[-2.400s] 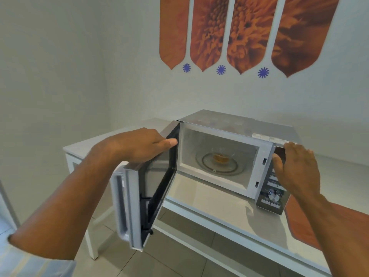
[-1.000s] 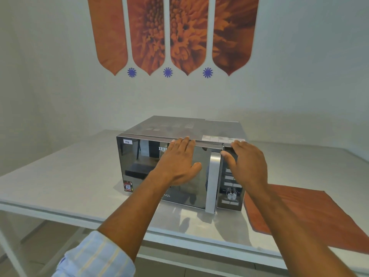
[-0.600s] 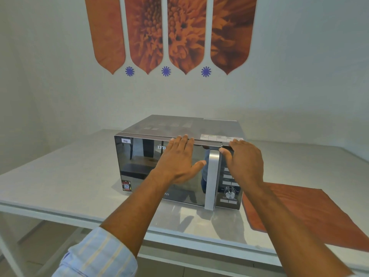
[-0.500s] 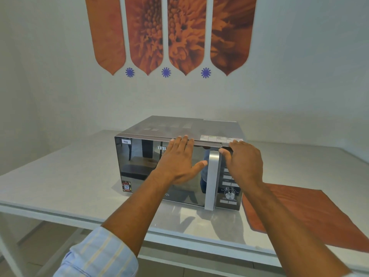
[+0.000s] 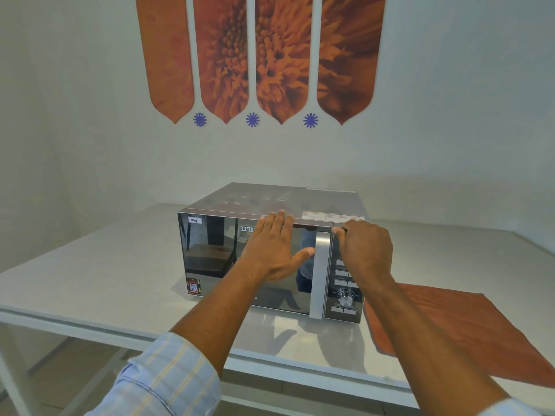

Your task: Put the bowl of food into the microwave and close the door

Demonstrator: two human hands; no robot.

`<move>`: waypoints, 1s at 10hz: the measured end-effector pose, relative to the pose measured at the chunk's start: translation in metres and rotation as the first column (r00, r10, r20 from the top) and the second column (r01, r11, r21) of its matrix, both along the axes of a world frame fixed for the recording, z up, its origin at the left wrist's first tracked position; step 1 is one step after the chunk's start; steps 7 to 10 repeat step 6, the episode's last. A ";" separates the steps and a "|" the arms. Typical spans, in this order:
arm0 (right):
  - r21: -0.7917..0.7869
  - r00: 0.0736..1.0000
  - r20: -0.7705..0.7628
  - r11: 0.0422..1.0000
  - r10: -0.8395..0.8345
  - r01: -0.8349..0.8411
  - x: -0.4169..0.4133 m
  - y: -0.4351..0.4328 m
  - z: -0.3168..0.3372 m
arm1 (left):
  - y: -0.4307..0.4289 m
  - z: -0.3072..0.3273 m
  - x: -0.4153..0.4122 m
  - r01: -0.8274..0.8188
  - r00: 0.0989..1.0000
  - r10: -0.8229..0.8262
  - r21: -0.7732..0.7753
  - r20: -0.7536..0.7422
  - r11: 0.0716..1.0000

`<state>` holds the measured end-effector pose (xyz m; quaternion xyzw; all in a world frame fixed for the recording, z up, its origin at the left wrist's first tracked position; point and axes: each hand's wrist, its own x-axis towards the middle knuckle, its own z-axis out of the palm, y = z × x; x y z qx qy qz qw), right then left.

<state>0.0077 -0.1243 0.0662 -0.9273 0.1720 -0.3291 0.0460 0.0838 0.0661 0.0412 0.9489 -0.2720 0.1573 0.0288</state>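
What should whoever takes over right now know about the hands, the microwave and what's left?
Left hand: flat and open against the mirrored microwave door.
Right hand: braced on the top corner of the control panel, gripping nothing.
Microwave stands on the white table, door looks flush shut. The bowl isn't visible through the reflective door.
Left: confirm the latch, then take both hands away.

Your microwave [image 5: 240, 259] shows a dark mirrored door, silver handle and grey top. At three o'clock of it lies a rust-orange mat [image 5: 450, 331] on the pale grey surface [image 5: 90, 280]. Your sleeve [image 5: 168, 376] is light blue with cream stripes.
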 end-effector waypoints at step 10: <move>-0.046 0.983 0.072 0.985 0.168 -0.165 -0.006 -0.015 0.029 | -0.006 0.016 -0.012 -0.021 1.000 0.023 -0.121 0.020 0.992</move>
